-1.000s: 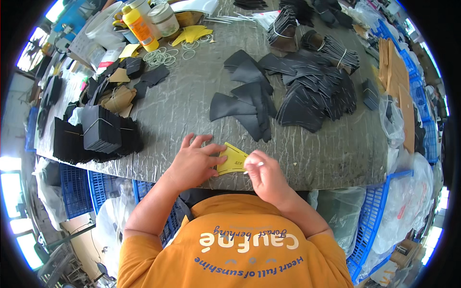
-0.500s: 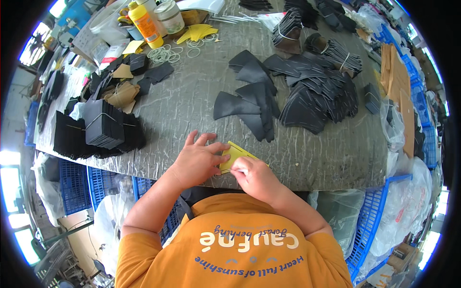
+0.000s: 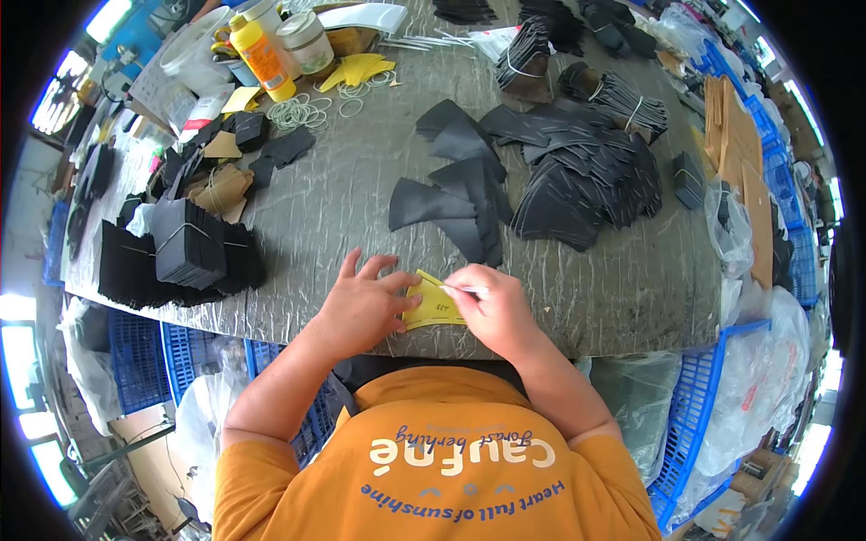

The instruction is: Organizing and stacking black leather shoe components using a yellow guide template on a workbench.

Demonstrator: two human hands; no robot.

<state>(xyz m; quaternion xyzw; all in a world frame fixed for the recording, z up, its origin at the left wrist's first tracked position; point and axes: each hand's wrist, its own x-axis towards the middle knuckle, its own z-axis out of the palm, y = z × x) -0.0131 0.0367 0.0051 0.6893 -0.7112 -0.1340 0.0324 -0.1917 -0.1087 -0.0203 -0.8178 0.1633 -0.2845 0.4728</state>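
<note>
A small yellow template point(image 3: 433, 313) with slots along its edges lies flat near the front edge of the table. My left hand point(image 3: 361, 305) is spread out, its fingertips resting on the template's left side. Pinched in my right hand point(image 3: 501, 311) is a thin, pale marking pen, mostly hidden by the fingers, its tip at the template's upper edge. Whatever lies under the template is hidden. Just beyond are several loose dark curved pieces point(image 3: 433, 198), and to their right a large fanned heap of dark pieces point(image 3: 586, 180).
Tied stacks of black pieces point(image 3: 189, 243) stand at the left. Farther back are a yellow-orange bottle point(image 3: 260, 56), a white jar point(image 3: 307, 41), rubber bands point(image 3: 298, 113) and yellow pieces point(image 3: 359, 69). Banded bundles point(image 3: 525, 63) lie at the far right. Blue crates point(image 3: 686, 424) flank the table.
My right hand has moved up and slightly right along the template, from its lower side to its upper edge, uncovering more of its face. My left hand stays on the template.
</note>
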